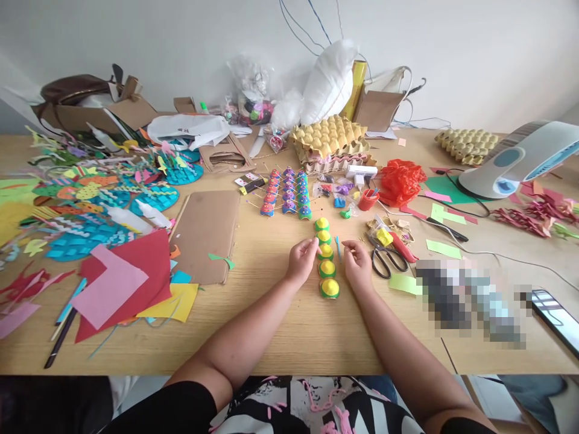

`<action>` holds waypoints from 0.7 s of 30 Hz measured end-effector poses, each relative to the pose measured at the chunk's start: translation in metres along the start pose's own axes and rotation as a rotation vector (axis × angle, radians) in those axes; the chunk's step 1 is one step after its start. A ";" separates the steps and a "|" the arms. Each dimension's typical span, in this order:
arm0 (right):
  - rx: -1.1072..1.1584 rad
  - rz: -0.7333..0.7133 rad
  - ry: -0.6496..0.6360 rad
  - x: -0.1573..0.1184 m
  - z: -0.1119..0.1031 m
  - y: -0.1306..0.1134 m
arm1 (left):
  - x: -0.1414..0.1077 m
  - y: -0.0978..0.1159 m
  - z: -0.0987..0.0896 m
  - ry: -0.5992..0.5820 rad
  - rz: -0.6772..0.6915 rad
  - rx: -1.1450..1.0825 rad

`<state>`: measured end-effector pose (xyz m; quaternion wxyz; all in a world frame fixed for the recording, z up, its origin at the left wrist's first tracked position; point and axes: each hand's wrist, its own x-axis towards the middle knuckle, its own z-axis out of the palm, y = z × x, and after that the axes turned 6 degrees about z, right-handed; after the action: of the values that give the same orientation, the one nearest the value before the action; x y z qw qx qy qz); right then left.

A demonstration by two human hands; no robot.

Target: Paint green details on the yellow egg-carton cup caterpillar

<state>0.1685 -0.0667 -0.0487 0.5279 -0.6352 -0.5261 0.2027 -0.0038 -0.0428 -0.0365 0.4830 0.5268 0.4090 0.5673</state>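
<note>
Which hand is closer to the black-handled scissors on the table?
Right. The right hand lies just left of the scissors; the left hand is farther left, beyond the row of yellow-green pieces.
</note>
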 end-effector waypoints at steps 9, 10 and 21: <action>-0.079 -0.133 0.022 0.027 -0.020 -0.041 | 0.006 0.006 0.002 0.036 0.006 -0.062; -0.127 -0.181 -0.002 0.042 -0.020 -0.041 | 0.006 0.006 0.002 0.033 0.004 -0.063; -0.907 -0.142 -0.371 0.236 0.034 -0.019 | 0.005 0.008 0.002 0.028 -0.004 -0.057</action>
<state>0.2179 0.1549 0.0258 0.1085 -0.7167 -0.6884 0.0263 -0.0025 -0.0396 -0.0270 0.4930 0.5040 0.4006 0.5852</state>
